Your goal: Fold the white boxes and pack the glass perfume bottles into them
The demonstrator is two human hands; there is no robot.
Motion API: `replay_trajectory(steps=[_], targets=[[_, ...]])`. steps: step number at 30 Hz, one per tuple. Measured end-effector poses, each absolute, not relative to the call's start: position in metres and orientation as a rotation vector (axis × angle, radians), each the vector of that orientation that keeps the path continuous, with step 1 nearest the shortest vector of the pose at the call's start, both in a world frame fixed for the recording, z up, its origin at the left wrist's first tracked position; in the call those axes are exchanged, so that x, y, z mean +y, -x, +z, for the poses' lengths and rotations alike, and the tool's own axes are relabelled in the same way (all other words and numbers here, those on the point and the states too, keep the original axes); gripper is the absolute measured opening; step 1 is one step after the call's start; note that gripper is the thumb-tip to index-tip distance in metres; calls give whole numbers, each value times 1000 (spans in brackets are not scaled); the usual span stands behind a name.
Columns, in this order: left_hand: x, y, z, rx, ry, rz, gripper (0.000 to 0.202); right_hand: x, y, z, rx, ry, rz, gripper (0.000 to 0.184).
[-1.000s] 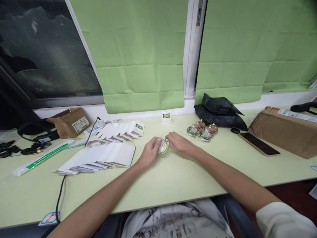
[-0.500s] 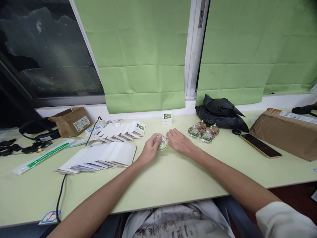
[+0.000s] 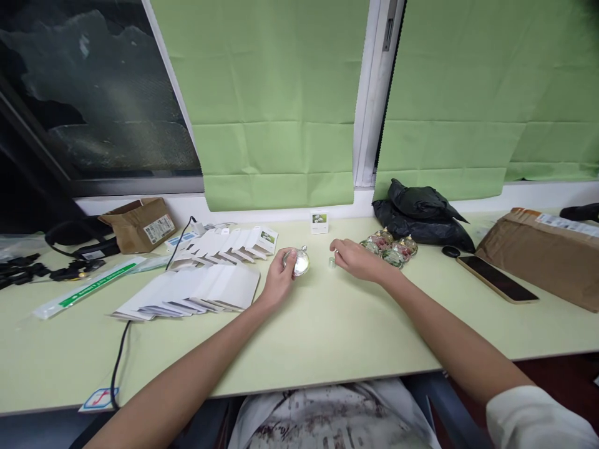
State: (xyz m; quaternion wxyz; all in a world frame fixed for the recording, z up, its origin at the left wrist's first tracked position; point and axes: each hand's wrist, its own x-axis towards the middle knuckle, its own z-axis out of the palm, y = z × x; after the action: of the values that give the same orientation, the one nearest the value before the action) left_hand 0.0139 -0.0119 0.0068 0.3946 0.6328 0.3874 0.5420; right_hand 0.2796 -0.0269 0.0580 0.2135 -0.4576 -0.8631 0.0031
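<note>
My left hand (image 3: pixel 279 277) is closed round a flat, round, shiny container (image 3: pixel 301 263) with a small knob at its top edge, thumb over its face. To its right, my right hand (image 3: pixel 358 259) is held above the table with its fingers bent together in a pinch. At those fingertips is a small, clear, pale piece (image 3: pixel 332 262), too small to name exactly. Beyond the right hand lie several similar round containers (image 3: pixel 405 247) with green or reddish contents and gold tops, partly hidden by that hand.
Stacked white folded cartons (image 3: pixel 187 293) lie left of my hands. A small white box (image 3: pixel 319 222) stands by the wall. A black plastic bag (image 3: pixel 423 218), a phone (image 3: pixel 496 279) and a brown parcel (image 3: pixel 543 259) are on the right; an opened cardboard box (image 3: pixel 140 227) is at back left.
My hands have moved apart, the right one going rightward with a small clear piece at its fingertips. The container in my left hand has turned from its green-and-white face to a silvery one.
</note>
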Motion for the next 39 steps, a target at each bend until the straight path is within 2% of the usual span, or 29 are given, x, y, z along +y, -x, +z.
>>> replay_trajectory(steps=[4, 10, 16, 21, 29, 34, 39], targets=[[-7, -16, 8, 920, -1556, 1454, 45, -27, -275, 44, -2404, 1380, 249, 16], [-8, -19, 4, 858, -1589, 1412, 42, -32, -267, 33, -2551, 1303, 438, 8], [-13, -18, 1, 883, -1738, 1324, 38, -36, -263, 39, -2440, 1308, 432, 19], [-26, -21, 10, 812, -1841, 1202, 35, -42, -255, 54, -2122, 1081, 396, 31], [-38, -28, 13, 732, -1825, 1107, 34, -50, -246, 58, -2146, 966, 499, 27], [-38, -31, 14, 722, -1807, 1126, 40, -49, -262, 73, -2192, 1025, 331, 23], [-32, -26, 12, 890, -1857, 1198, 42, -41, -302, 90, -2255, 1270, -74, 19]])
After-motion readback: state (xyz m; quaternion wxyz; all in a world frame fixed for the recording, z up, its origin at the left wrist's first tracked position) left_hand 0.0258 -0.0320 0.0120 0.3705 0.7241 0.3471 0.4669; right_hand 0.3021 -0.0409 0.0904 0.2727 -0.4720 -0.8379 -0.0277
